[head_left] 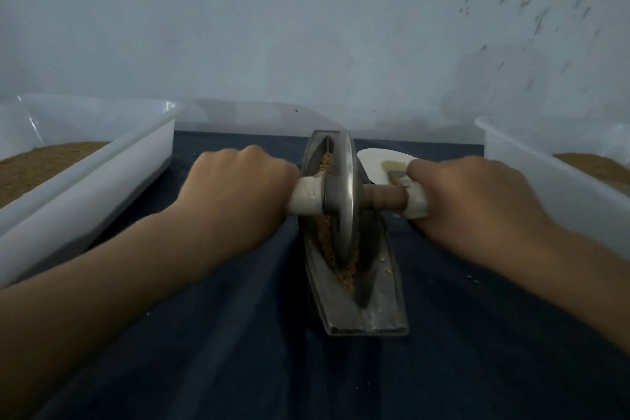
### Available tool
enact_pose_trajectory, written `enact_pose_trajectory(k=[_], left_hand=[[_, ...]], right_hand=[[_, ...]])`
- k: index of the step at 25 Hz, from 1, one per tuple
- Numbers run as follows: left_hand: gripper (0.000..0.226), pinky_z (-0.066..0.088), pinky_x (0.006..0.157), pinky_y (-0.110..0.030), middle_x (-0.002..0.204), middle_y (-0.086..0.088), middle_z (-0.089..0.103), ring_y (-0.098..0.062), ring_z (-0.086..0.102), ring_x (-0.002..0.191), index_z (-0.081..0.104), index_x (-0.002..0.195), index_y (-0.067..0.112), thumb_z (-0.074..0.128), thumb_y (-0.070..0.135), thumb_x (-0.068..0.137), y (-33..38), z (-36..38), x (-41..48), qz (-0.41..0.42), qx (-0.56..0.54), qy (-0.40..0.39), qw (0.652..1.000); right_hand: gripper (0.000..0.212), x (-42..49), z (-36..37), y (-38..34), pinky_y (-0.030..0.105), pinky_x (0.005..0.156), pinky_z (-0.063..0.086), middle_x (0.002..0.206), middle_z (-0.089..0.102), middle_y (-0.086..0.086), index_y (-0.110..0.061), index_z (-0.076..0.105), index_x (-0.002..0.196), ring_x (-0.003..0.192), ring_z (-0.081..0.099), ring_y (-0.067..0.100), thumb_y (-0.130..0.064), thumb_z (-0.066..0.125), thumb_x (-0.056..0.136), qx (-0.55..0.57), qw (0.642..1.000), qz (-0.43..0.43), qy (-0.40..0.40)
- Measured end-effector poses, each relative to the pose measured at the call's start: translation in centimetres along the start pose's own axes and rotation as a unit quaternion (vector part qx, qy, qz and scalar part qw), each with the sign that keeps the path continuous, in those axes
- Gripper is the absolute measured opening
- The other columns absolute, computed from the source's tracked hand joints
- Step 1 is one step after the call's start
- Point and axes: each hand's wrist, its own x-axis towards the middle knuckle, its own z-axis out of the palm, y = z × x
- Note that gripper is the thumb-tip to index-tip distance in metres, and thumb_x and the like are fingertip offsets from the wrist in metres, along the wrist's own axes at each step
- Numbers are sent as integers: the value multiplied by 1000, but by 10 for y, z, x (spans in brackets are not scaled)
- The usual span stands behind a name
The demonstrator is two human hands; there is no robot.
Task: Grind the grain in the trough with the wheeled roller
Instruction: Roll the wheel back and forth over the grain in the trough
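**A:** Item one, and its location?

**B:** Wheeled roller (339, 196): a metal disc on a cross axle with pale wrapped ends. It stands on edge in the trough (387, 290), towards the far half. The trough lies lengthwise on a dark cloth (238, 334).

**A:** Handling?

**B:** Judged heavy and rigid, with a smooth rim likely to wander sideways. Take hold at both wrapped ends, evenly, and keep clear of the disc.

**A:** Contents?

**B:** Grain (342, 278): loose, coarse, light. It is banked along the groove beside the disc, with a few bits on the flange.

**A:** Hands?

**B:** Left hand (235, 194): fingers curled tight over the left end, knuckles up. Right hand (467, 194): fingers wrapped likewise round the right end, with bare axle showing between it and the disc.
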Motion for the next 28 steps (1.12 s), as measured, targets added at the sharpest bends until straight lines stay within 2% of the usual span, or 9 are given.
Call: enact_pose_trajectory(k=[5, 7, 9, 11, 13, 16, 18, 23, 28], left_hand=[[44, 8, 53, -12, 53, 9, 17, -17, 17, 40, 39, 58, 33, 81, 35, 45, -11, -30, -27, 37, -23, 52, 998], [46, 8, 49, -17, 55, 8, 16, -24, 28, 39, 34, 64, 30, 80, 32, 56, -6, -14, -13, 14, 8, 14, 1000], [28, 20, 47, -27, 58, 3, 34, -31, 53, 52, 43, 72, 26, 71, 29, 76, 1, 18, 11, -19, 27, 23, 999], [5, 31, 54, -33, 76, -5, 58, -34, 63, 72, 59, 88, 22, 62, 27, 86, 3, 40, 43, -69, -1, 33, 997], [11, 34, 57, -34, 85, -8, 63, -35, 64, 77, 64, 96, 22, 60, 27, 88, 0, 50, 62, -85, -11, 22, 996], [6, 34, 57, -34, 74, -1, 53, -30, 57, 68, 59, 89, 26, 60, 30, 85, -5, 46, 56, -49, -28, 14, 998], [15, 32, 54, -31, 64, 9, 37, -21, 42, 57, 46, 77, 31, 61, 35, 78, -13, 32, 36, -5, -38, -15, 999], [26, 18, 43, -15, 51, 14, 30, -6, 27, 41, 36, 62, 39, 57, 51, 55, -34, -7, -10, 58, -11, -14, 998], [14, 30, 50, -26, 61, 12, 35, -15, 37, 52, 50, 75, 35, 58, 47, 73, -19, 19, 7, -7, -18, -36, 999]], right_hand=[[30, -23, -28, -1, 35, 44, 41, 52, 38, -9, -38, 29, 77, 45, 45, 26, -48, 57, 69, 26, 999, -30, -8], [30, -11, -10, -3, 27, 44, 30, 54, 45, -7, -33, 36, 76, 47, 48, 29, -43, 64, 72, -14, 1000, -7, 14], [25, 18, 17, -5, 24, 46, 22, 59, 48, -5, -27, 47, 77, 52, 49, 27, -39, 69, 77, -49, 998, 31, 18], [18, 55, 37, -4, 26, 47, 26, 65, 48, -5, -27, 52, 81, 61, 50, 25, -34, 68, 82, -48, 997, 61, -8], [12, 82, 47, 0, 27, 48, 27, 68, 49, -3, -26, 54, 83, 65, 52, 24, -25, 66, 83, -48, 996, 66, -25], [12, 68, 41, 2, 26, 47, 22, 68, 50, -5, -27, 53, 83, 63, 50, 23, -31, 64, 86, -41, 998, 48, -20], [20, 35, 26, 2, 27, 46, 29, 66, 48, -6, -30, 47, 81, 61, 50, 24, -44, 60, 85, -15, 999, 31, -31], [22, -25, -26, 1, 34, 44, 44, 56, 48, -8, -52, 23, 82, 49, 52, 25, -61, 41, 73, 32, 999, -9, -32], [29, 8, 2, -9, 25, 44, 27, 57, 48, -5, -32, 40, 75, 51, 52, 29, -44, 66, 72, -65, 998, 12, 1]])
